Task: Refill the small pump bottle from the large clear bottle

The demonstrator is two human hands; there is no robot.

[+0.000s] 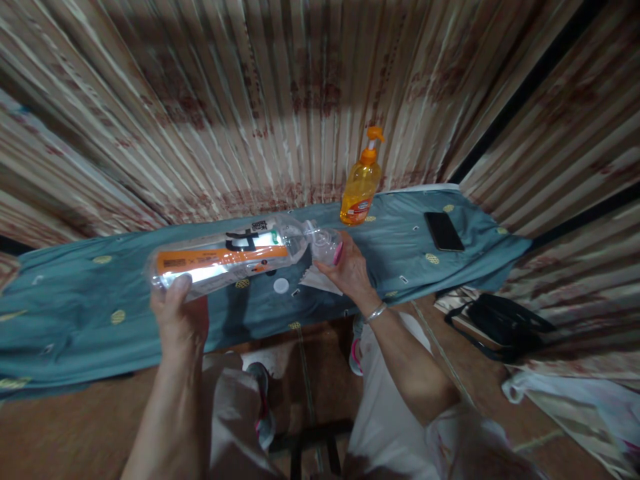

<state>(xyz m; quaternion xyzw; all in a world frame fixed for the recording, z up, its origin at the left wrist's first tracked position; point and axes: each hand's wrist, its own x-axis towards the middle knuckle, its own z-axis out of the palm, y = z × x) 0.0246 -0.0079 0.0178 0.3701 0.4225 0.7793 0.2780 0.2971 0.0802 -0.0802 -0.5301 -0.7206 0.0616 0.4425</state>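
A large clear plastic bottle (225, 257) with an orange and white label lies tilted in the air above the cloth, its neck pointing right. Around its base end my left hand (180, 310) is closed, thumb on the label. My right hand (353, 270) grips a small clear container (324, 245) with a pink part at its right end. The container's narrow end meets the mouth of the bottle; whether liquid passes between them I cannot tell. Under the bottle, a white bottle cap (281, 286) rests on the cloth. Below my right hand lies a pale folded paper (320, 279).
A pump bottle of orange liquid (360, 190) stands at the back of the teal cloth-covered table (75, 287). A black phone (444, 231) lies at right. Pleated curtains (225, 100) hang behind. A black bag (505, 323) sits low on the right.
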